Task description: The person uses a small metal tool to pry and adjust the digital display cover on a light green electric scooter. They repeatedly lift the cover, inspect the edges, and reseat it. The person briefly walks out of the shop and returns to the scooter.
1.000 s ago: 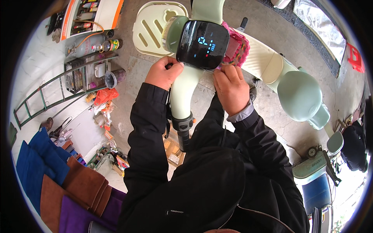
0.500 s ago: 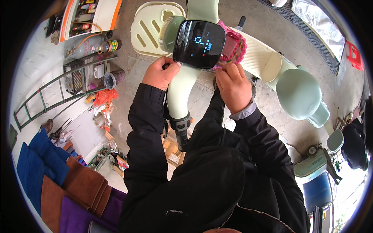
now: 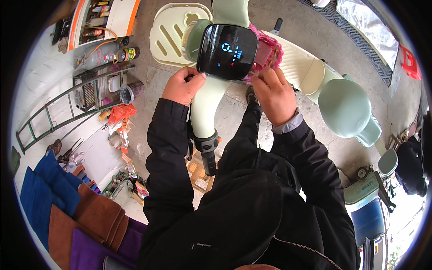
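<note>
Around our one black display (image 3: 228,52), set on the pale handlebar (image 3: 208,105), we count one slotted cream panel (image 3: 162,24), one pink woven piece (image 3: 276,47) partly blocked by the display, and one round pale-green seat (image 3: 344,109). Our two hands' grips are pressed together, left (image 3: 183,85) at the display's lower-left corner, right (image 3: 273,95) near its lower-right; whether either pinches anything, we cannot tell.
</note>
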